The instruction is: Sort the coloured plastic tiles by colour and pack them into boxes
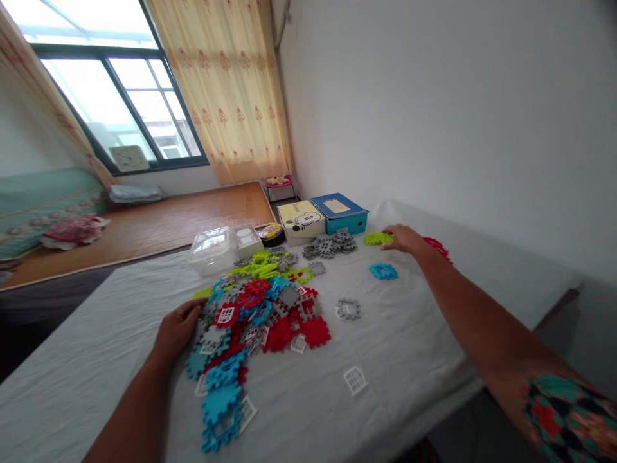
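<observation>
**Layout: Mixed Centre, Single-Colour Groups Apart**

We find the mixed pile on the cloth-covered table, between our two hands and presumably within reach of both. Our left hand rests at the pile's left edge, fingers loosely bent together; that position would suit steadying loose pieces, but we cannot tell whether it pinches any.

Our right hand extends to the green stack near the wall, fingers at its right end; we cannot confirm a grip. The blue stack lies just nearer us and the red stack beyond our forearm. The gaps, we judge, keep each colour distinct.

The grey heap sits before the yellow box and blue box, both set back, probably to leave working space.
</observation>
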A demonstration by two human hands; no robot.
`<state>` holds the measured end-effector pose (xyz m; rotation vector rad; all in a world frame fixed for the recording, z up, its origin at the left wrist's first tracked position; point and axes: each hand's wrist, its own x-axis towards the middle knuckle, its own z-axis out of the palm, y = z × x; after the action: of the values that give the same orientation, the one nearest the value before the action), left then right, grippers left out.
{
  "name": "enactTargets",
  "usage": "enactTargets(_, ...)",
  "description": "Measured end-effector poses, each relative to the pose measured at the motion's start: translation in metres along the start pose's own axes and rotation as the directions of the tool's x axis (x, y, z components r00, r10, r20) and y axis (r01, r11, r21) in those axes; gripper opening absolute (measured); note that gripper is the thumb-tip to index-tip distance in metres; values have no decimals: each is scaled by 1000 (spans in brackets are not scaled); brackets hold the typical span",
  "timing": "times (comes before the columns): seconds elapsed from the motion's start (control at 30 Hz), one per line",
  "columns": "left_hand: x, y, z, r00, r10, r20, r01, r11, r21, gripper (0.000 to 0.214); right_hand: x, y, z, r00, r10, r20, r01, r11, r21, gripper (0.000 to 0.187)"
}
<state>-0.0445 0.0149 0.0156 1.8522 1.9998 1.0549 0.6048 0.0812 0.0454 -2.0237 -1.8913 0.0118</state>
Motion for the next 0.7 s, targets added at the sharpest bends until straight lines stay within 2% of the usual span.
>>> enactTargets(0.1, -1, 2, 0, 1000, -11, 11, 11, 1000, -8, 39, 26, -19, -12, 986, 35, -163, -44, 998, -51, 72)
enactTargets(0.17, -2, 4, 0, 1000, -22, 20, 23, 1000, -13, 41, 31, -38, -16, 962, 26, -271, -30, 999, -12, 64)
enactTargets(0.2, -2, 5, 0, 999, -29, 22, 29, 999, -17, 41, 30, -49, -15, 964, -15, -267, 22, 999, 26, 56)
enactTargets(0.23, -3, 6, 0, 999, -34, 24, 35, 999, -21, 42, 25, -60, -13, 975, -89, -204, 105, 992, 68, 48)
enactTargets(0.27, -4, 7, 0, 999, -38, 24, 38, 999, -25, 42, 19, -70, -9, 977, -194, -91, 203, 973, 111, 42)
enactTargets(0.3, -5, 8, 0, 999, -39, 22, 39, 999, -29, 42, 10, -79, -4, 953, -301, 44, 292, 945, 150, 38)
enactTargets(0.33, -5, 9, 0, 999, -37, 20, 38, 999, -34, 41, 0, -85, 1, 907, -387, 167, 358, 917, 176, 36)
enactTargets(0.37, -6, 10, 1, 999, -35, 16, 35, 999, -40, 41, -10, -88, 5, 861, -436, 261, 400, 898, 183, 36)
enactTargets(0.4, -6, 10, 1, 999, -33, 14, 33, 998, -45, 40, -19, -88, 9, 834, -448, 321, 415, 894, 170, 38)
enactTargets(0.43, -7, 10, 1, 999, -32, 14, 33, 998, -49, 40, -27, -87, 11, 832, -423, 358, 402, 906, 137, 40)
enactTargets(0.5, -7, 10, 2, 999, -33, 14, 34, 998, -59, 40, -39, -85, 12, 865, -316, 389, 330, 943, 32, 39)
enactTargets(0.57, -6, 8, 3, 999, -31, 17, 33, 997, -67, 40, -47, -94, 10, 897, -260, 359, 295, 955, -46, 32)
enactTargets(0.63, -5, 7, 4, 999, -29, 20, 31, 996, -79, 41, -56, -122, 11, 893, -359, 273, 372, 928, 3, 24)
enactTargets(0.7, -4, 4, 5, 999, -29, 23, 31, 996, -88, 42, -66, -163, 16, 824, -542, 167, 517, 839, 169, 25)
